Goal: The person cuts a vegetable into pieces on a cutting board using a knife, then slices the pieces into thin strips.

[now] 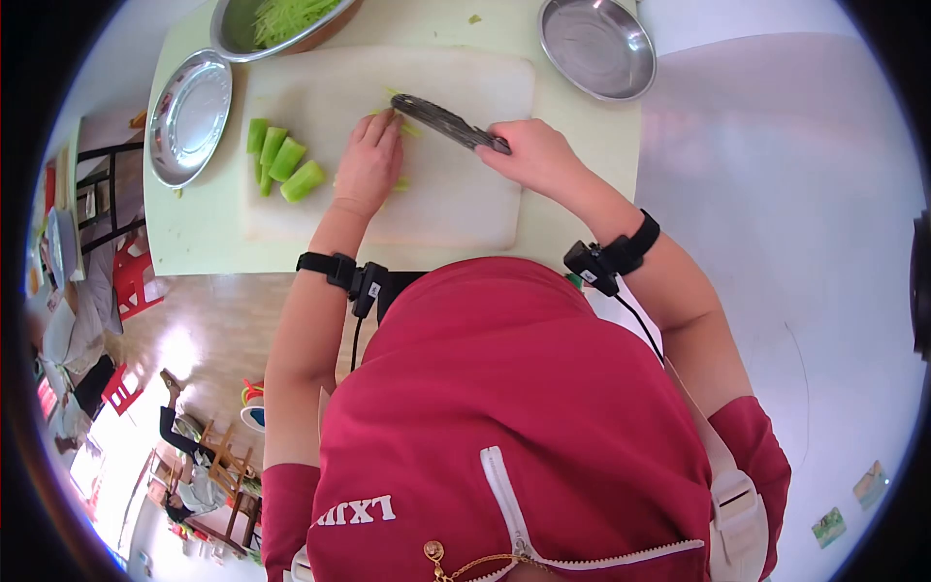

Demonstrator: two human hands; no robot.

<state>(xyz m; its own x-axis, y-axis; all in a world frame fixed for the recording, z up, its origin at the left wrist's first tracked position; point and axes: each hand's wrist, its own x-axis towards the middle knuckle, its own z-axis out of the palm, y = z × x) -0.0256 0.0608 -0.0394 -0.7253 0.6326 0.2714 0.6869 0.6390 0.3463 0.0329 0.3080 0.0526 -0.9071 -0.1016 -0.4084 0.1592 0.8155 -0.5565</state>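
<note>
My right hand (533, 155) is closed round the handle of a kitchen knife (444, 121), whose dark blade slants up and left across the cutting board (456, 209). My left hand (371, 163) lies beside the blade's far end, fingers bent and pressed together on the board. Bits of green vegetable show by its fingertips and along its right side; the piece under the fingers is mostly hidden. To the left of that hand, several peeled light-green vegetable chunks (287, 158) lie grouped on the board.
A metal bowl (223, 29) with green shreds (291, 17) stands at the back left. Beside it sits a shiny metal dish (191, 118); another metal bowl (597, 48) is at the back right. Behind on the left are red stools (136, 281) and a person (199, 485).
</note>
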